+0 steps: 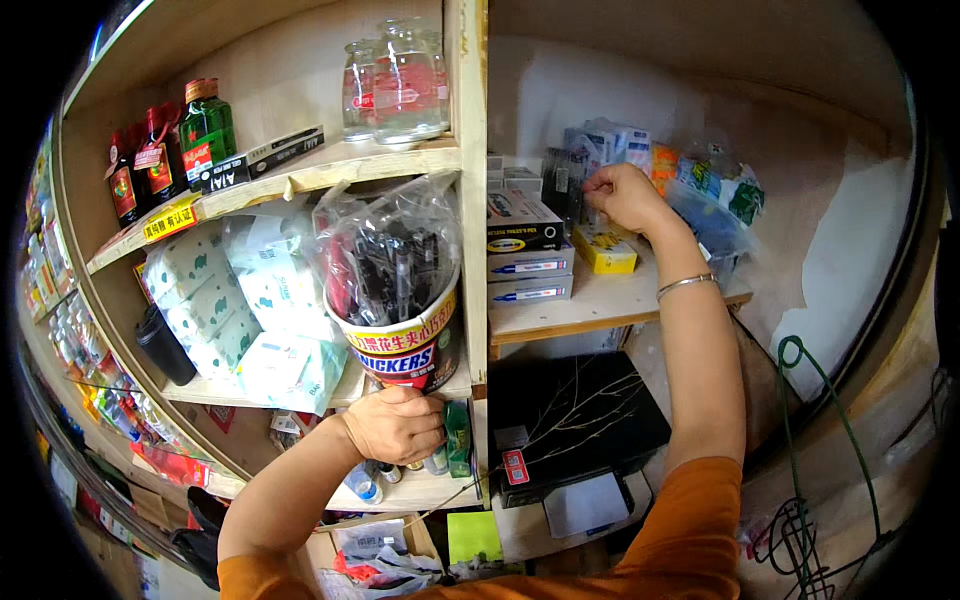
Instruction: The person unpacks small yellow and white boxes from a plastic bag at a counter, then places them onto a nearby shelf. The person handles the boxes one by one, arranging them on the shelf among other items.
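Observation:
My left hand has its fingers curled at the shelf edge, right under a Snickers paper bucket. Whether it grips the edge or the bucket's base is hidden. The bucket holds clear plastic bags of black pens. My right hand, a bangle on its wrist, reaches onto the right shelf with fingertips pinched against a dark, clear-wrapped packet; its hold is unclear. Below that hand lies a small yellow box. Stacked marker pen boxes stand to its left, and a translucent plastic container to its right.
A wooden upright separates the two shelf bays. Glass jars, green bottles and a gel pen box stand at upper left. Tissue packs sit beside the bucket. Dry twigs lie over a black case; a green cable hangs right.

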Demonstrator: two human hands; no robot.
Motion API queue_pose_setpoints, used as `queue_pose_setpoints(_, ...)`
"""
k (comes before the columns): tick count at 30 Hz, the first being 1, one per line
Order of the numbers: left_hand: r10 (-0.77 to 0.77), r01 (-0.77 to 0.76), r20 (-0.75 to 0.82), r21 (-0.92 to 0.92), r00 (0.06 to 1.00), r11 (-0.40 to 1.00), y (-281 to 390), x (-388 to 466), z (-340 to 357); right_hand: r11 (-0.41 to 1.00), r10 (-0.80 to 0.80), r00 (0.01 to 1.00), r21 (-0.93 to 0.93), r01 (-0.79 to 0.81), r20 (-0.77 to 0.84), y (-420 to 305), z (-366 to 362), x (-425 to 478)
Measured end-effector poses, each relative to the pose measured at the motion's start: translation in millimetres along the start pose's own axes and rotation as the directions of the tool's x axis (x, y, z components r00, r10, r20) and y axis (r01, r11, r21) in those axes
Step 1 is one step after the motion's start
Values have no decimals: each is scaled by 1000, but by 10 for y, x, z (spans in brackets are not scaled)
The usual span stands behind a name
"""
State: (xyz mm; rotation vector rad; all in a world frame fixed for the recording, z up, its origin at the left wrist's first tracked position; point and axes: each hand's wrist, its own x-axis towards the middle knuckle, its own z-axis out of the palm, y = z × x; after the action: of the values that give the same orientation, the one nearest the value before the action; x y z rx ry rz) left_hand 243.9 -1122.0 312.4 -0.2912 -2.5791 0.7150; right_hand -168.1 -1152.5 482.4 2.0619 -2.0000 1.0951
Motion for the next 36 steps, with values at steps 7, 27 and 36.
queue_pose_setpoints(7,16,-16,14,37,1000,999,9,-59,-23,997,25,994,74,-32,102,-178,302,494)
queue_pose_setpoints(27,-42,42,-1,7,999,999,39,-71,-35,974,51,919,183,-132,390,-268,610,712)
queue_pose_setpoints(36,-16,15,28,17,999,1000,5,33,-39,951,-257,944,-121,285,209,-43,772,736)
